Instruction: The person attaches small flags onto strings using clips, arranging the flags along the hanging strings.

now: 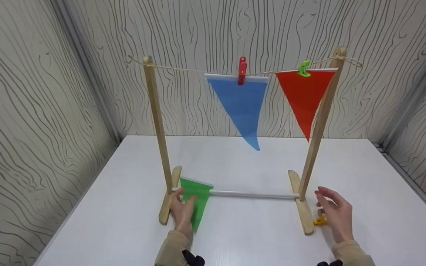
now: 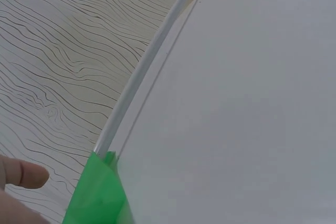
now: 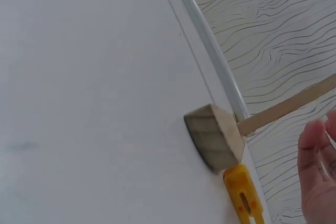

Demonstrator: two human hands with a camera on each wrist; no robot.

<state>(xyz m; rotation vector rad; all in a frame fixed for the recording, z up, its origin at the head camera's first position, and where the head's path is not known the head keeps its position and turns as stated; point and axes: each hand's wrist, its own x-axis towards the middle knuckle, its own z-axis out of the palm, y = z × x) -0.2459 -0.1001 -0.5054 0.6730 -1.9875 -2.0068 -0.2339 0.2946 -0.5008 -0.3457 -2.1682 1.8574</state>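
Note:
A green pennant [image 1: 197, 199] drapes over the left part of the white crossbar [image 1: 253, 194]; its lower tip hangs toward the front. Just left of it is my left hand [image 1: 182, 214], thumb and fingers spread apart. In the left wrist view a gap shows between a fingertip and the green pennant [image 2: 100, 192]. My right hand [image 1: 337, 214] hovers beside the stand's right foot, fingers loosely bent and holding nothing. Below those fingers, against the foot, lies a yellow clothespin [image 1: 321, 220], also seen as the yellow clothespin [image 3: 242, 192] in the right wrist view.
Two wooden posts, left [image 1: 157, 129] and right [image 1: 322, 118], carry a string [image 1: 183, 69]. A red clothespin [image 1: 242, 70] holds a blue pennant [image 1: 242, 103] there; a light green clothespin [image 1: 303, 69] holds a red pennant [image 1: 305, 92]. The stand rests on a white table [image 1: 242, 229] before patterned walls.

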